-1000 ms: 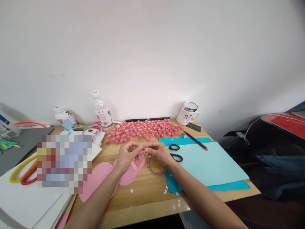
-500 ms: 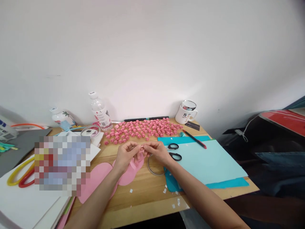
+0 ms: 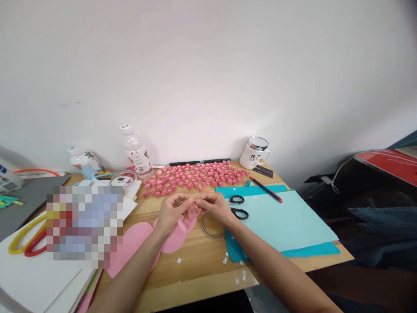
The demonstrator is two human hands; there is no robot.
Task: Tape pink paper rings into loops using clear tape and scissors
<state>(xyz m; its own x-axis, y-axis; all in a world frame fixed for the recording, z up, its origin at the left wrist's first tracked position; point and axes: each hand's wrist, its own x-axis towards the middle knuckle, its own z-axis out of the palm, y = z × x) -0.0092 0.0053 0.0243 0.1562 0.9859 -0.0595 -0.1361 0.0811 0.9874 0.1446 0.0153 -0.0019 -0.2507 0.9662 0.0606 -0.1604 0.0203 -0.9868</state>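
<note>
My left hand and my right hand meet over the middle of the table, fingertips pinched together. Between them is a small piece of pink paper, mostly hidden by the fingers. Below my left hand lie curved pink paper cut-outs, with a larger rounded pink paper left of them, partly under my left forearm. Many small rolled pink paper roses are spread behind my hands. Beside my right hand rest scissors with black handles and a thin grey ring.
Pale blue sheets lie on the right, with a pencil behind. A white mug and a water bottle stand near the wall. Papers are stacked left. White scraps dot the table near its front edge.
Both hands stay in nearly the same place, still pinching the pink paper, with only slight finger movement. The objects on the table have not moved.
</note>
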